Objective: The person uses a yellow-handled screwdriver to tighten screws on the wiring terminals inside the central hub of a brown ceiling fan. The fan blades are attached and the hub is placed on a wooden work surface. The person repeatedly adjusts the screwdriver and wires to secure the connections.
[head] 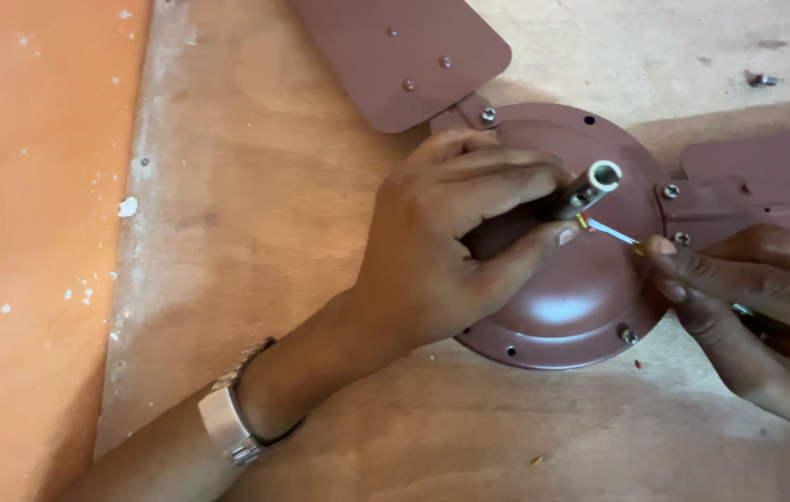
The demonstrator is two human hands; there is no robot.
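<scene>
A round, domed, brown-painted metal ceiling-fan motor housing (572, 297) lies on a pale, worn wooden board (256, 242), with a short silvery hollow shaft (590, 186) rising from its middle. Thin wires (611, 231), red, yellow and a pale one, come out at the foot of the shaft and run toward the housing's right edge. The left hand (451, 242) lies over the left half of the dome, its fingers curled around the base of the shaft and its thumb pressed near the wires' root. The right hand (757, 297) comes in from the right edge, its fingertips pinching the far ends of the wires just above the rim. Flat brown metal fan blades are screwed to the rim: one blade (395, 56) points up and away, another (767, 177) stretches to the right behind the right hand. A silvery metal wristwatch (228, 423) sits on the left wrist. A small loose screw (760, 80) lies on the board at the upper right, and an orange painted surface (32, 242) fills the left side.
</scene>
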